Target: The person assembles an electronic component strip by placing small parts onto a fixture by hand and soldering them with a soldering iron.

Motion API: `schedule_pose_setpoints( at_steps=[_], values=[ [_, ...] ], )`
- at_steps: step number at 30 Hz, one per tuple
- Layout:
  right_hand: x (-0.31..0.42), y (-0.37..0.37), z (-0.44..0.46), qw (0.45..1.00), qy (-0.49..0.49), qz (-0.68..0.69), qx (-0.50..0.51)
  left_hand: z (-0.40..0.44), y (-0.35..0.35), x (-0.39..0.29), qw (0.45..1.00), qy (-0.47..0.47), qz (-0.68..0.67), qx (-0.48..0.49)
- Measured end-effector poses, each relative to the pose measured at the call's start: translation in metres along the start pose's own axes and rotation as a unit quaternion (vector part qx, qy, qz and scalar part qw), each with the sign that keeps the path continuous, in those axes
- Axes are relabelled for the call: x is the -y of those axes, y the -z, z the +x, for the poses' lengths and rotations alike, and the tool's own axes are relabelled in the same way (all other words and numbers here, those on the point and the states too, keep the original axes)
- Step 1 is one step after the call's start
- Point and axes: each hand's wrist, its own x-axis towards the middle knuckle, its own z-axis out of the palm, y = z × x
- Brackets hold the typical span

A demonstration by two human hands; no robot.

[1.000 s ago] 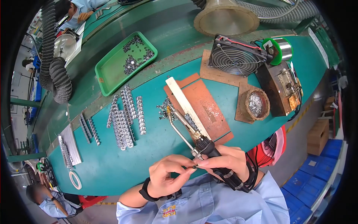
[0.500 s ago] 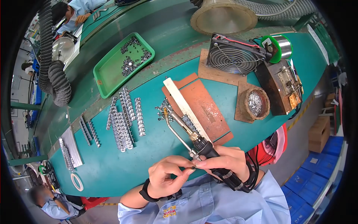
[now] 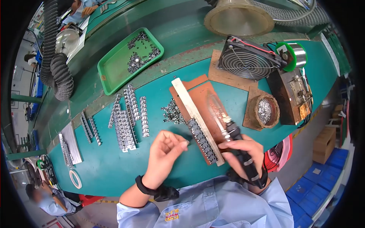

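My left hand (image 3: pixel 166 150) is closed in a pinch, with a small dark part just visible at the fingertips; its exact kind is too small to tell. My right hand (image 3: pixel 251 147) is wrapped round the black handle of a soldering iron (image 3: pixel 249 169), whose metal front is smeared by motion over a reddish-brown board (image 3: pixel 197 91). On that board a pale wooden strip (image 3: pixel 186 95) lies at a slant. Alongside the strip runs a row of small black and silver components (image 3: pixel 202 140), between my two hands. A pile of loose small components (image 3: pixel 173 113) lies left of the board.
Several silver component strips (image 3: pixel 122 131) lie on the green mat at left, near a tape ring (image 3: pixel 75 179). A green tray (image 3: pixel 110 78) with loose parts stands behind. At right are a fan (image 3: pixel 249 62), a round pot (image 3: pixel 274 119), a solder spool (image 3: pixel 299 57) and a metal box (image 3: pixel 283 98).
My hands have moved apart from their meeting point near my body. The soldering iron has swung right, uncovering the component row. My left hand has moved up and left, still pinched.
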Motion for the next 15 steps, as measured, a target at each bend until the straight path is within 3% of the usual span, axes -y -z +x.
schedule_pose_setpoints(
  at_steps=[2,12,15],
  values=[
    [-0.013,0.005,-0.006,0.999,0.002,0.007,-0.037,0.01,0.007,0.004,0.997,0.062,-0.044,-0.007],
    [-0.031,0.004,-0.009,0.994,-0.05,0.057,-0.077,0.024,-0.001,0.002,0.993,0.095,-0.068,-0.001],
    [-0.034,0.004,-0.008,0.996,-0.023,0.058,-0.07,0.024,-0.003,0.001,0.992,0.107,-0.064,-0.006]
  ],
)
